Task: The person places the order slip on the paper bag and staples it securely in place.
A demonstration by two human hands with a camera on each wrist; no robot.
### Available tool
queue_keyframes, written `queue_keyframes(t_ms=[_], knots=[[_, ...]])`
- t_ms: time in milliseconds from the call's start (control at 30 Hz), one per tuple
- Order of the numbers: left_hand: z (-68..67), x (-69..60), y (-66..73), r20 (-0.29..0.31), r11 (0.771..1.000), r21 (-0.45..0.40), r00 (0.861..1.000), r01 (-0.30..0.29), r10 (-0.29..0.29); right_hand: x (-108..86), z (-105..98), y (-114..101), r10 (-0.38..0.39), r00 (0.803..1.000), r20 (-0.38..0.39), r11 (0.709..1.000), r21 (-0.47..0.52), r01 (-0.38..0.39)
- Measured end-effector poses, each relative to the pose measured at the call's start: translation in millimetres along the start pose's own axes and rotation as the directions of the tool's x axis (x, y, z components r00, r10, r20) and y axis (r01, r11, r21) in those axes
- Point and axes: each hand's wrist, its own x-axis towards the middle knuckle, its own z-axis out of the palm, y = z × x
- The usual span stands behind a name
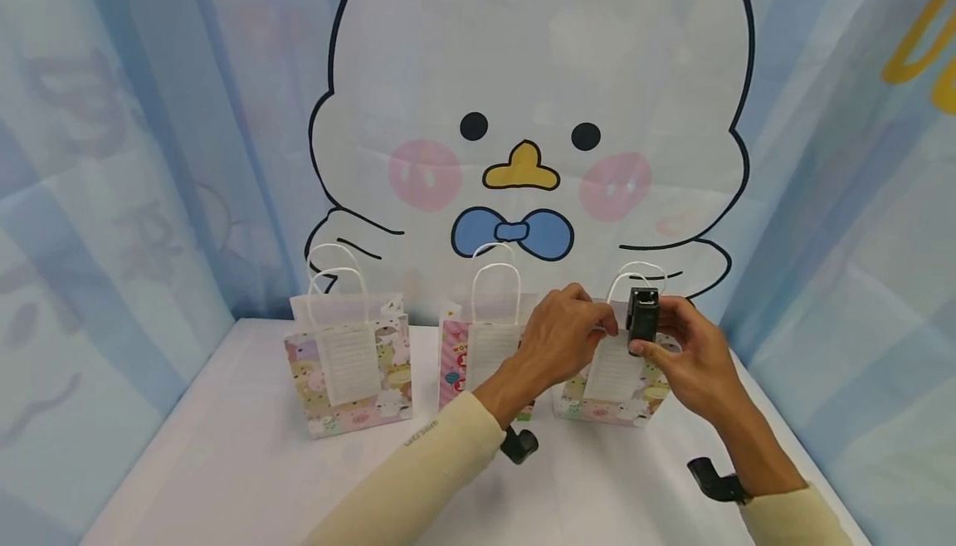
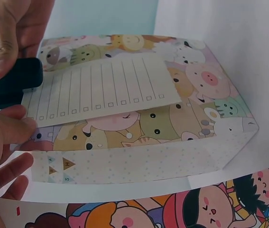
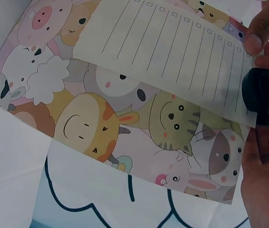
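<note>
My right hand [image 1: 698, 359] grips a small black stapler [image 1: 642, 314] at the top edge of the rightmost paper gift bag [image 1: 646, 409], which is printed with cartoon animals. A lined white checklist sheet [image 1: 612, 372] lies against the bag's front, its top end beneath the stapler. My left hand [image 1: 563, 334] pinches the sheet's upper corner together with the bag's rim. In the right wrist view, the stapler [image 3: 267, 95] reaches over the sheet's end. The left wrist view shows the sheet's lower end [image 2: 165, 90] standing slightly off the bag.
A pink gift bag [image 1: 453, 363] stands in the middle, partly behind my left forearm, with a lined sheet on its front. At the left is another animal-print bag [image 1: 351, 421] with a similar sheet [image 1: 351, 368]. A printed curtain [image 1: 523, 56] hangs behind the white table [image 1: 224, 463].
</note>
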Motion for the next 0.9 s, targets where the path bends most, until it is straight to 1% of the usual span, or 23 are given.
queue_keyframes(t_ms=[133,333,433,533,567,600,667,700,733,767,800,900], knots=[[-0.5,-0.1,-0.6,0.000,1.000,-0.013,1.000,0.006,-0.006,0.5,2.4,-1.7,0.026,0.999,-0.027,1.000,-0.010,-0.026],[-0.2,0.2,-0.4,0.004,1.000,-0.012,1.000,0.006,-0.006,-0.7,7.9,-2.5,0.057,0.990,-0.125,0.998,-0.013,-0.059],[-0.2,0.7,-0.6,0.002,1.000,-0.002,1.000,0.011,-0.011,-1.4,6.7,-2.0,0.048,0.993,-0.111,0.999,0.016,-0.046],[-0.4,0.9,-1.1,-0.003,1.000,-0.008,1.000,0.017,-0.017,-2.8,1.8,-2.0,0.063,0.995,-0.071,0.990,0.128,-0.053],[-0.4,0.9,-1.2,-0.005,1.000,-0.011,1.000,0.018,-0.018,-3.7,-0.6,-2.0,0.075,0.995,-0.063,0.981,0.186,-0.062],[-0.5,0.9,-1.2,-0.008,1.000,-0.016,1.000,0.019,-0.019,-4.7,-3.2,-2.3,0.090,0.994,-0.062,0.964,0.256,-0.071],[-0.6,0.9,-1.0,-0.011,1.000,-0.027,1.000,0.015,-0.015,-6.6,-8.0,-3.3,0.119,0.990,-0.082,0.926,0.368,-0.081],[-0.5,0.9,-1.0,-0.012,0.999,-0.029,1.000,0.013,-0.014,-7.8,-10.5,-3.7,0.128,0.987,-0.100,0.913,0.400,-0.078],[-0.5,0.9,-0.9,-0.014,0.999,-0.031,1.000,0.013,-0.013,-9.1,-12.9,-4.3,0.134,0.984,-0.118,0.904,0.421,-0.072],[-0.5,0.9,-0.8,-0.015,0.999,-0.031,1.000,0.014,-0.014,-10.8,-15.3,-4.7,0.137,0.981,-0.137,0.902,0.427,-0.066],[-0.6,0.9,-0.7,-0.015,0.999,-0.031,1.000,0.015,-0.015,-12.8,-17.7,-4.7,0.137,0.978,-0.156,0.910,0.411,-0.062],[-0.7,1.0,-0.3,-0.016,0.999,-0.033,1.000,0.014,-0.015,-21.1,-25.4,-3.2,0.134,0.972,-0.193,0.948,0.311,-0.069]])
